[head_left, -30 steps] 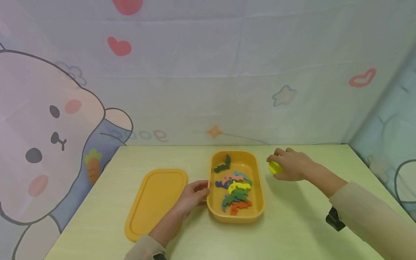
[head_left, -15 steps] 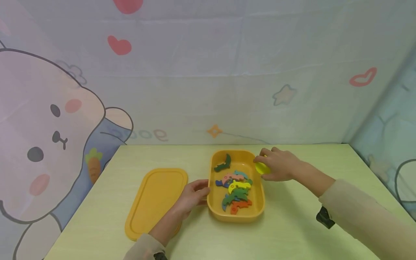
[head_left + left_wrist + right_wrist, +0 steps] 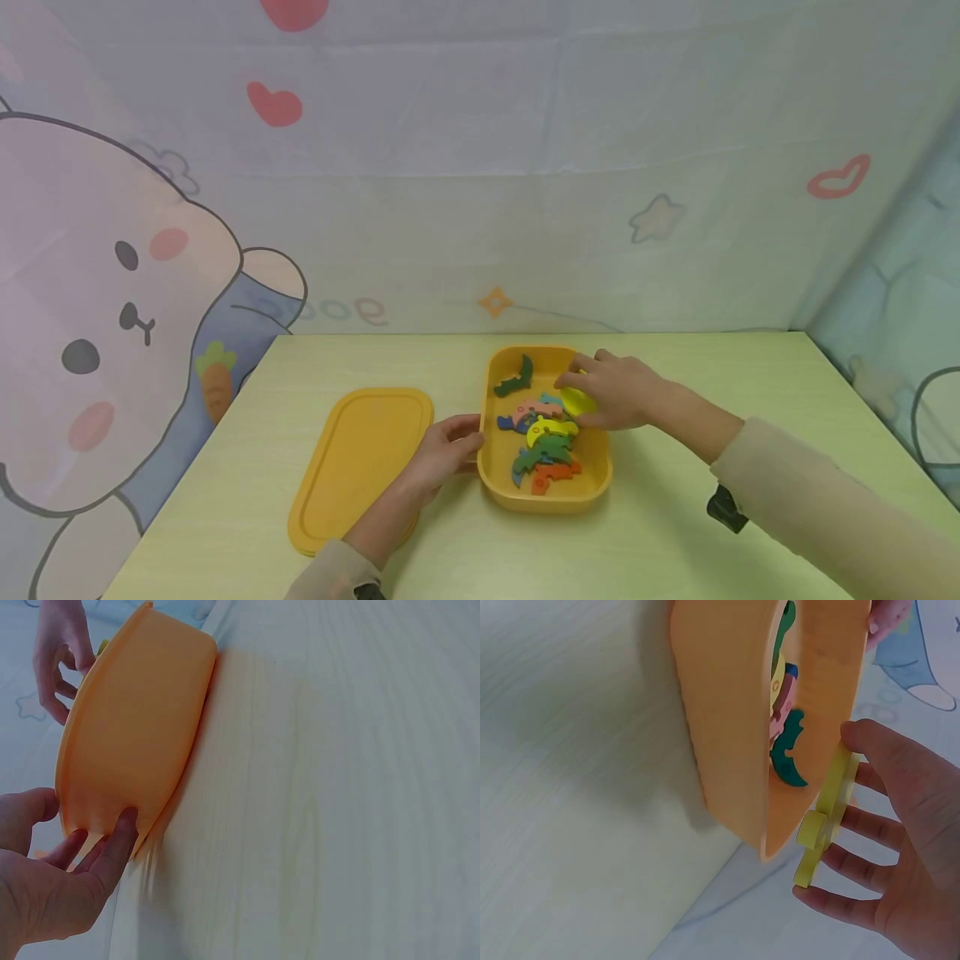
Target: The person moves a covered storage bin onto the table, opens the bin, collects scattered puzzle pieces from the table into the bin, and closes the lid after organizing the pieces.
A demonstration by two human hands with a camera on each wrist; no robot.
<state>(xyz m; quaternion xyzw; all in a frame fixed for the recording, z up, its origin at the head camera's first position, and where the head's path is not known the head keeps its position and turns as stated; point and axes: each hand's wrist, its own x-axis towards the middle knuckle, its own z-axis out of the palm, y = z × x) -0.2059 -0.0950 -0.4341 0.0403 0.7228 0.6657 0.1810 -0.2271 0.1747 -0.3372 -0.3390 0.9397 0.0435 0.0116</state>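
An open yellow tub (image 3: 547,505) stands on the table, holding a jumble of curved, animal-like toy pieces (image 3: 543,457) in several colours. At its left side, my left hand (image 3: 442,452) steadies it; the left wrist view shows the thumb at the rim and fingertips against the outer wall. My right hand (image 3: 618,390) pinches a flat yellow toy piece (image 3: 831,806) between thumb and fingers, over the tub's right rim. A small round bump sticks out of this piece. Part of it hides behind the fingers in the head view. A dark green piece (image 3: 788,750) lies apart near the tub's far end.
Left of the tub a yellow lid (image 3: 363,467) lies flat, partly under the left forearm. The pale wooden table (image 3: 712,358) ends at a hanging cloth (image 3: 450,208) printed with hearts and a cartoon animal.
My right hand has carried the yellow piece leftward, from beside the tub to over its right part. The left hand and the tub stay in place.
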